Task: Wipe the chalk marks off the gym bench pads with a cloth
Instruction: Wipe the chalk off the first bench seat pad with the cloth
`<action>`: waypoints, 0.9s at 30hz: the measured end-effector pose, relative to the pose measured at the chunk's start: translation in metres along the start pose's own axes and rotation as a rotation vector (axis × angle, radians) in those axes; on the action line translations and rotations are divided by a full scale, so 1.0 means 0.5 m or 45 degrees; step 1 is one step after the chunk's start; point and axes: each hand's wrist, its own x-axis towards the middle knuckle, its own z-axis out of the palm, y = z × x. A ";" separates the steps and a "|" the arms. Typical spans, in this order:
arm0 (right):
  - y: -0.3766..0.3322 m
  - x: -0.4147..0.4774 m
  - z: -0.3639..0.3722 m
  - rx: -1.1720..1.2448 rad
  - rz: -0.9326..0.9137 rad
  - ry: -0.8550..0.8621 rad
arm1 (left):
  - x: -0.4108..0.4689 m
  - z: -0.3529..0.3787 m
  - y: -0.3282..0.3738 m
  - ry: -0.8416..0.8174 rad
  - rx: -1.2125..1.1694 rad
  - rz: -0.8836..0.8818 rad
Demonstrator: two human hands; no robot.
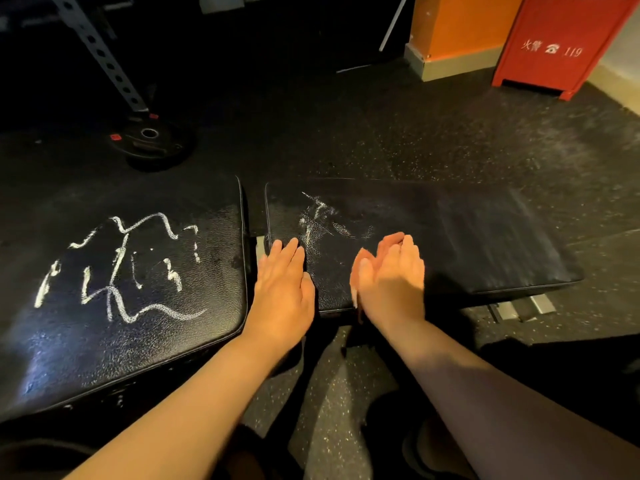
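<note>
Two black bench pads lie side by side. The left pad [214, 278] carries thick white chalk scribbles [121, 268]. The right pad [467, 237] has fainter, smeared chalk marks [317, 216] near its left end. My left hand [282, 285] rests flat, fingers straight, on the near left corner of the right pad. My right hand [391, 275] is cupped on the pad's near edge, just right of the smear. A pale strip of cloth [355, 299] hangs out from under its palm; the remainder of the cloth is hidden.
A weight plate [150, 142] lies on the speckled rubber floor beyond the left pad, beside a perforated steel upright [100, 57]. A red fire cabinet [561, 43] and an orange column [457, 26] stand at the back right. The bench's metal frame [519, 308] shows under the right pad.
</note>
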 end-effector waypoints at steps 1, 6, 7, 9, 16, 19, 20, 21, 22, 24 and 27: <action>-0.017 -0.014 0.002 0.091 -0.079 0.038 | 0.000 0.001 0.000 0.000 -0.016 -0.006; -0.024 -0.060 -0.028 0.219 -0.666 -0.230 | 0.000 0.005 0.001 0.000 -0.017 -0.002; 0.004 -0.049 -0.028 0.189 -0.679 -0.214 | -0.001 0.005 0.002 -0.003 -0.011 -0.005; 0.057 -0.024 -0.035 0.220 -0.487 -0.074 | 0.000 0.004 0.004 -0.013 -0.011 -0.013; 0.014 -0.027 -0.031 0.311 -0.404 0.059 | -0.002 0.004 0.007 -0.013 0.012 -0.015; 0.035 -0.043 -0.040 0.236 -0.530 -0.083 | -0.001 0.003 0.008 -0.030 0.031 -0.018; 0.058 -0.033 -0.039 0.216 -0.464 -0.070 | 0.000 0.002 0.008 -0.040 0.032 -0.021; 0.079 -0.016 -0.037 0.224 -0.357 -0.018 | 0.000 0.001 0.009 -0.051 0.034 -0.020; 0.094 0.003 -0.035 0.222 -0.218 0.046 | 0.000 0.001 0.010 -0.064 0.036 -0.021; 0.087 0.029 -0.030 0.078 -0.033 0.101 | -0.001 0.001 0.010 -0.079 0.036 -0.021; 0.024 0.007 -0.023 0.039 -0.242 0.033 | -0.004 0.002 0.007 -0.046 0.029 0.003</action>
